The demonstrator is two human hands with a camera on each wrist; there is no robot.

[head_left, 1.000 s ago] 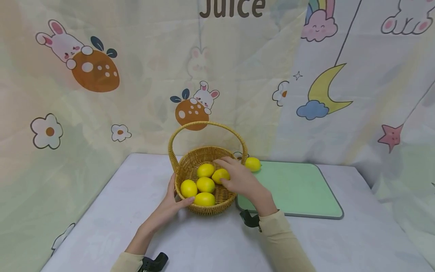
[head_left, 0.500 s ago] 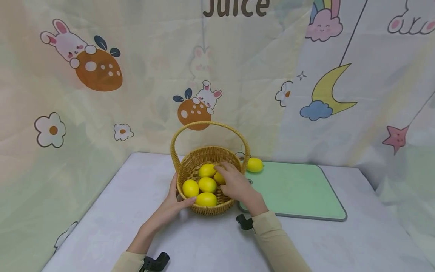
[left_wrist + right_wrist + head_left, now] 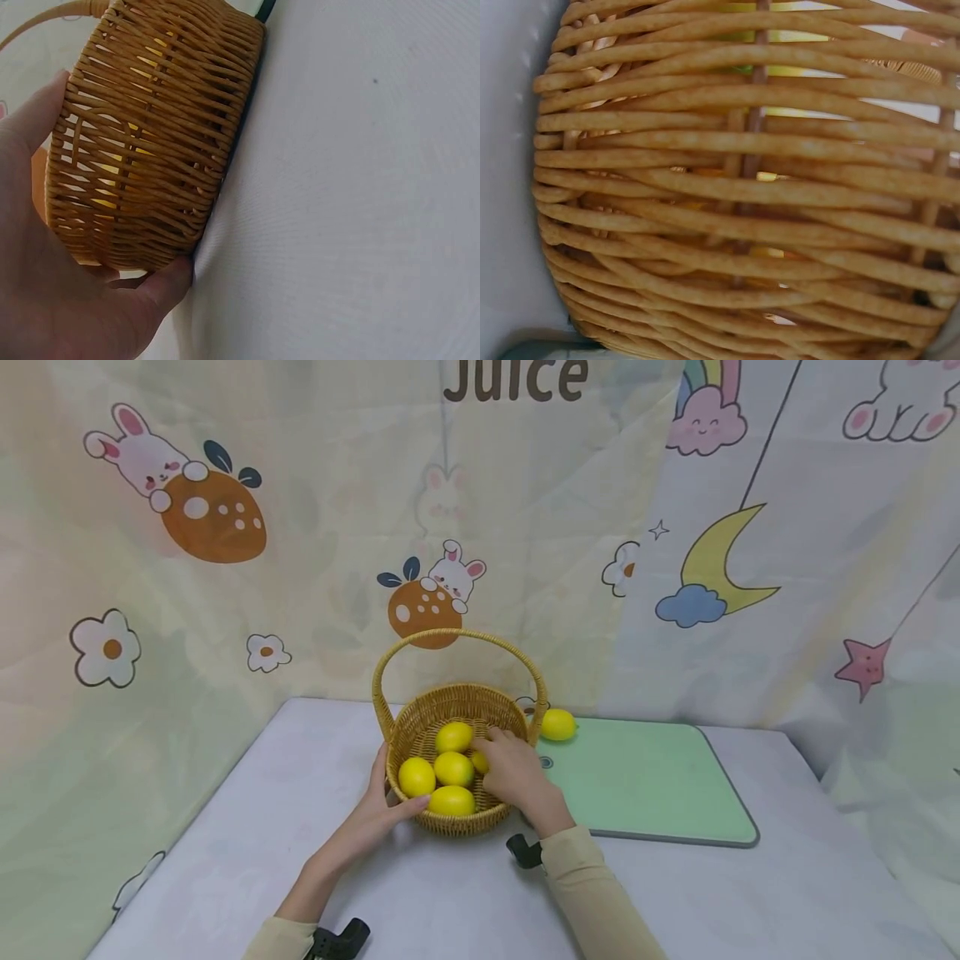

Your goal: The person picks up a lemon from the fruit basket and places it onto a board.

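A wicker basket with a tall handle stands on the table, several yellow lemons inside it. My left hand grips the basket's left side, thumb over the front rim. In the left wrist view, that hand spreads around the woven wall. Reaching in over the right rim, my right hand has its fingers curled around a lemon, most of which the hand hides. The right wrist view is filled by the basket's weave, with yellow showing through the gaps and the hand out of sight.
A green cutting board with a grey edge lies right of the basket. One more lemon sits at the board's back left corner, just beyond the basket. A printed cloth hangs behind the white table.
My right hand has moved lower and slightly left into the basket, its fingers closing over the right-hand lemon and covering more of it. The left hand keeps its hold on the basket.
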